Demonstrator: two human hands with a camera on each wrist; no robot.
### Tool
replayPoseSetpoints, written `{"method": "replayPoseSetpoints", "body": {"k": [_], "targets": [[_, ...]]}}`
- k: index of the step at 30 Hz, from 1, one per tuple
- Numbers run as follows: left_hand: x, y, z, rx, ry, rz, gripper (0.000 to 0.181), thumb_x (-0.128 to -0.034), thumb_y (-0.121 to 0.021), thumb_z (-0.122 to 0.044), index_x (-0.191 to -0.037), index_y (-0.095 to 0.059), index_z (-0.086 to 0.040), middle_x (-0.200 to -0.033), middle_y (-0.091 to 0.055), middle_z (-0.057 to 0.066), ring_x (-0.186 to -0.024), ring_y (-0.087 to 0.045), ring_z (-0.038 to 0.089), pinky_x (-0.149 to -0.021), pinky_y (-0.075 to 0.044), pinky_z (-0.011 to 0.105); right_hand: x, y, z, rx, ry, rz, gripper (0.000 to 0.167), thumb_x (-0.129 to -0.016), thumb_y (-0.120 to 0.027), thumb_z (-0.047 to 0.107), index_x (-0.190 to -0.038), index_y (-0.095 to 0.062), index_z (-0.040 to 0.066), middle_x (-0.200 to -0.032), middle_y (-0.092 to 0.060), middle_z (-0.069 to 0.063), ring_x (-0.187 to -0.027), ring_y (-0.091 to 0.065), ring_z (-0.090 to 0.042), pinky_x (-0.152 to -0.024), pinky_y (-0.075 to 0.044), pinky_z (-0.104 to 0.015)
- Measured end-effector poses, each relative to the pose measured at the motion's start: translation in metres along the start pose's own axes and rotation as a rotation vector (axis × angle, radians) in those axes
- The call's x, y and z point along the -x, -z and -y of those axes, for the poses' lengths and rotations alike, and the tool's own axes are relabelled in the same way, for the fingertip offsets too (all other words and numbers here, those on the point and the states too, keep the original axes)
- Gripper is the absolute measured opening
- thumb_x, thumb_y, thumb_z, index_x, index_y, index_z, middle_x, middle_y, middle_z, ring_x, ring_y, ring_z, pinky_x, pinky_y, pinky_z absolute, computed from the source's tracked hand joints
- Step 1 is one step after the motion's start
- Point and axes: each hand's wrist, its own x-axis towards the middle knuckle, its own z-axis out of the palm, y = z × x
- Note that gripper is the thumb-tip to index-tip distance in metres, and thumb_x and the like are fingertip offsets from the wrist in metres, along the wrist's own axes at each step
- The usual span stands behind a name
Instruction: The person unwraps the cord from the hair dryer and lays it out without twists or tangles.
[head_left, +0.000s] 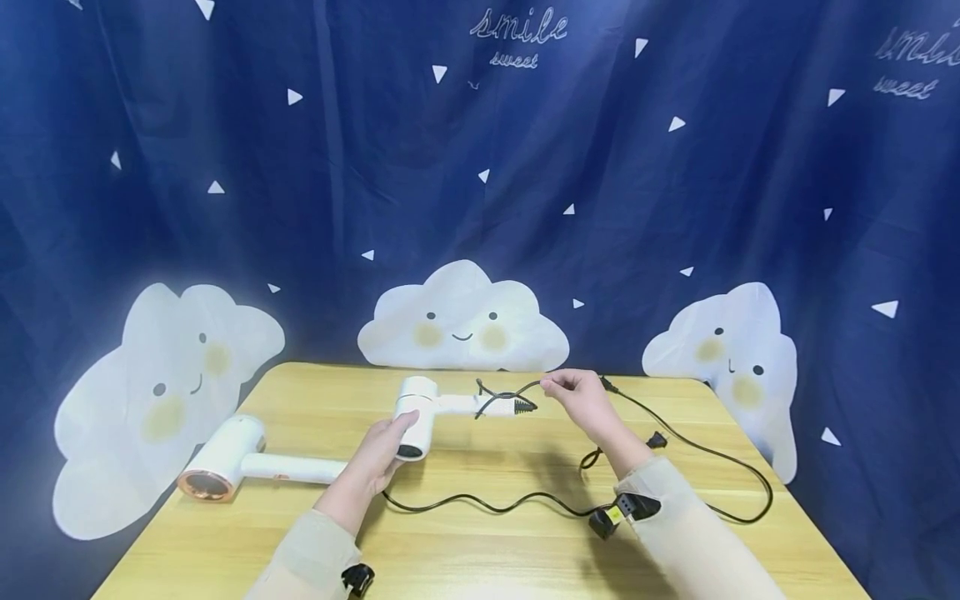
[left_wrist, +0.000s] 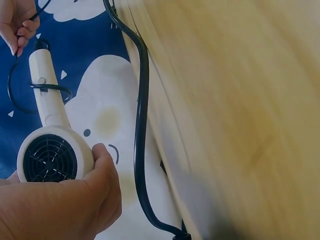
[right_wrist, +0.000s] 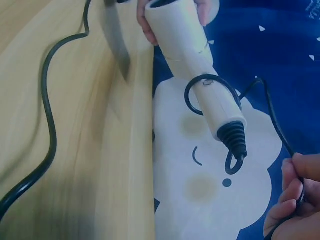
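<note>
A small white hair dryer [head_left: 418, 417] is held above the table by my left hand [head_left: 375, 454], which grips its barrel. Its handle points right, and the black cord [right_wrist: 270, 105] leaves the ribbed sleeve at the handle's end and loops loosely around the handle. My right hand [head_left: 581, 400] pinches that cord between thumb and fingers, a little to the right of the handle. In the left wrist view, the dryer's round black grille [left_wrist: 50, 159] faces the camera, with the left hand [left_wrist: 65, 200] around the barrel.
A larger white hair dryer [head_left: 232, 458] with a copper-coloured rim lies at the table's left. Its black cord [head_left: 487, 504] runs rightward across the wooden table [head_left: 480, 558]. A plug [head_left: 657, 440] lies near the right forearm. A blue curtain [head_left: 480, 208] hangs behind.
</note>
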Motion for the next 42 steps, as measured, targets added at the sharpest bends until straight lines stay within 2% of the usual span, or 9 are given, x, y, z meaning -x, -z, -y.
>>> {"method": "replayPoseSetpoints", "body": {"k": [6, 16, 21, 27, 34, 42], "targets": [[0.003, -0.003, 0.0, -0.001, 0.007, 0.016, 0.064, -0.0995, -0.058, -0.039, -0.132, -0.045, 0.014, -0.106, -0.063, 0.013, -0.086, -0.062, 0.018, -0.078, -0.055, 0.026, -0.009, -0.002, -0.008, -0.049, -0.051, -0.105, 0.016, -0.095, -0.069, 0.012, -0.097, -0.075, -0.003, -0.083, -0.07, -0.008, -0.082, -0.059, -0.014, -0.076, -0.045, -0.027], [0.0, -0.004, 0.002, 0.011, -0.009, 0.031, 0.061, -0.0997, -0.058, -0.038, -0.131, -0.046, 0.014, -0.104, -0.063, 0.012, -0.085, -0.062, 0.017, -0.078, -0.055, 0.026, -0.015, -0.004, -0.012, -0.092, -0.124, -0.195, 0.017, -0.096, -0.068, 0.012, -0.099, -0.074, -0.004, -0.081, -0.066, -0.003, -0.079, -0.053, -0.015, -0.07, -0.043, -0.028], [0.001, -0.003, 0.003, 0.034, -0.01, 0.037, 0.059, -0.1002, -0.057, -0.036, -0.131, -0.047, 0.014, -0.105, -0.063, 0.013, -0.087, -0.062, 0.017, -0.079, -0.055, 0.027, -0.018, -0.007, -0.017, -0.092, -0.145, -0.206, 0.021, -0.095, -0.069, 0.013, -0.103, -0.073, -0.006, -0.08, -0.066, -0.001, -0.079, -0.055, -0.015, -0.07, -0.044, -0.029], [0.0, -0.002, 0.002, 0.049, -0.012, 0.053, 0.059, -0.1002, -0.057, -0.035, -0.131, -0.047, 0.014, -0.106, -0.063, 0.013, -0.088, -0.062, 0.017, -0.08, -0.055, 0.027, -0.021, -0.01, -0.02, -0.071, -0.152, -0.223, 0.019, -0.095, -0.069, 0.013, -0.099, -0.073, -0.005, -0.08, -0.067, -0.003, -0.078, -0.057, -0.014, -0.069, -0.045, -0.028], [-0.002, -0.001, 0.0, 0.083, -0.008, 0.072, 0.058, -0.1011, -0.055, -0.036, -0.134, -0.046, 0.011, -0.11, -0.061, 0.012, -0.093, -0.061, 0.017, -0.084, -0.054, 0.026, -0.019, -0.014, -0.029, -0.024, -0.168, -0.196, 0.016, -0.095, -0.069, 0.014, -0.096, -0.072, -0.002, -0.081, -0.067, -0.005, -0.074, -0.054, -0.014, -0.065, -0.045, -0.028], [-0.002, -0.002, -0.004, 0.104, -0.015, 0.086, 0.058, -0.1022, -0.054, -0.035, -0.136, -0.044, 0.011, -0.111, -0.059, 0.011, -0.094, -0.06, 0.016, -0.083, -0.054, 0.026, -0.016, -0.019, -0.036, 0.06, -0.144, -0.172, 0.015, -0.095, -0.068, 0.013, -0.096, -0.071, -0.001, -0.088, -0.07, -0.009, -0.073, -0.056, -0.014, -0.063, -0.046, -0.028]]}}
